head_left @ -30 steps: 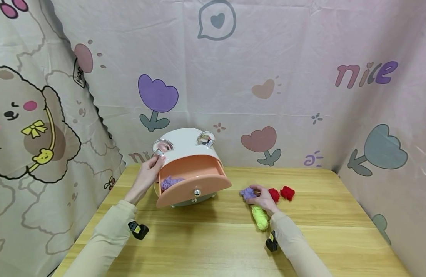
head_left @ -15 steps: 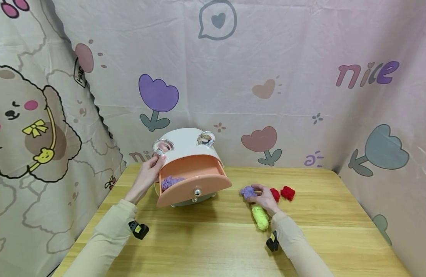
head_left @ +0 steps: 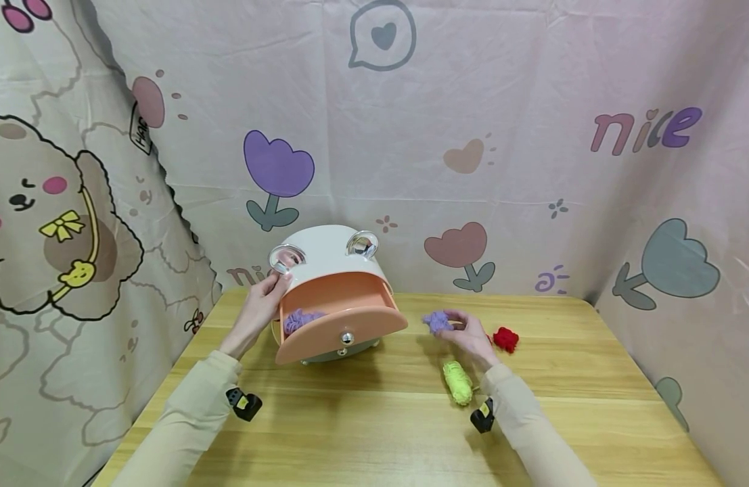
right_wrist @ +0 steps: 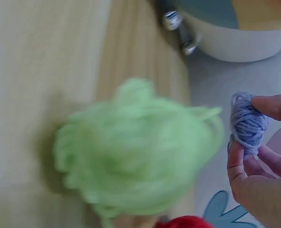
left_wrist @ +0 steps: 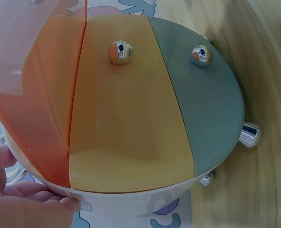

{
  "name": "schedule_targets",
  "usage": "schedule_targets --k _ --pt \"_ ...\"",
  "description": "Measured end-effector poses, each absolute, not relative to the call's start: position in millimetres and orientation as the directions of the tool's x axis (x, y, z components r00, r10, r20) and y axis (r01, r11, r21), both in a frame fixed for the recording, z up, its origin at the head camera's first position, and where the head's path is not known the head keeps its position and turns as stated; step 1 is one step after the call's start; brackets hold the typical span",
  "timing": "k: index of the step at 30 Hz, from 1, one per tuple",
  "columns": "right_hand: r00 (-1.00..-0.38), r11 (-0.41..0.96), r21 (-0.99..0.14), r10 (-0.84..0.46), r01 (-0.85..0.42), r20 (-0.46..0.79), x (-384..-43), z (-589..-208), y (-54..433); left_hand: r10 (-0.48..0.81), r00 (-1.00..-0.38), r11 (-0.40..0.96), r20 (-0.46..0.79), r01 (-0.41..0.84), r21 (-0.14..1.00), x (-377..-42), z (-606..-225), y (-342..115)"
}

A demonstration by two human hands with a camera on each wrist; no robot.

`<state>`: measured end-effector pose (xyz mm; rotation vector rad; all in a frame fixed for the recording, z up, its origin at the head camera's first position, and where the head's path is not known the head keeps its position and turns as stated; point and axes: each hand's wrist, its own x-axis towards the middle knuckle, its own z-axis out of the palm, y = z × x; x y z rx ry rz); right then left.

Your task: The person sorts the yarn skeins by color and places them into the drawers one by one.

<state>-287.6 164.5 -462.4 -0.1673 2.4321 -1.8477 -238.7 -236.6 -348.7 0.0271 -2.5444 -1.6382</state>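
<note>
My right hand pinches a small purple ball of yarn between thumb and fingers, lifted off the table. In the right wrist view the wound strands of this yarn ball show clearly. My left hand holds the left side of a small rounded drawer box, close to one silver ring on its top. The box's orange upper drawer is pulled out. Another purple yarn ball lies inside it at the left. The left wrist view shows the yellow drawer and grey-green drawer closed.
A yellow-green yarn ball lies on the wooden table, nearer than my right hand. One red yarn ball sits to the right; another is mostly hidden behind that hand. A printed cloth hangs behind the table.
My right hand has raised the purple yarn ball from the table and moved slightly away from the yellow-green one. The left hand and the drawer box have stayed still.
</note>
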Motion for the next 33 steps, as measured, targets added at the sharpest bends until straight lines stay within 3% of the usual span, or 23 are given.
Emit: schedule_targets --k 19,33 --pt "-0.972 0.253 -0.952 -0.198 -0.173 0.124 -281 -399 151 -0.067 -0.995 0.422 0.08 0.044 0.905 -239 -349 -237" --pt "-0.939 0.161 -0.954 -0.279 -0.251 0.2 -265 -354 125 -0.073 -0.993 0.42 0.091 0.053 0.906 -239 -348 -237"
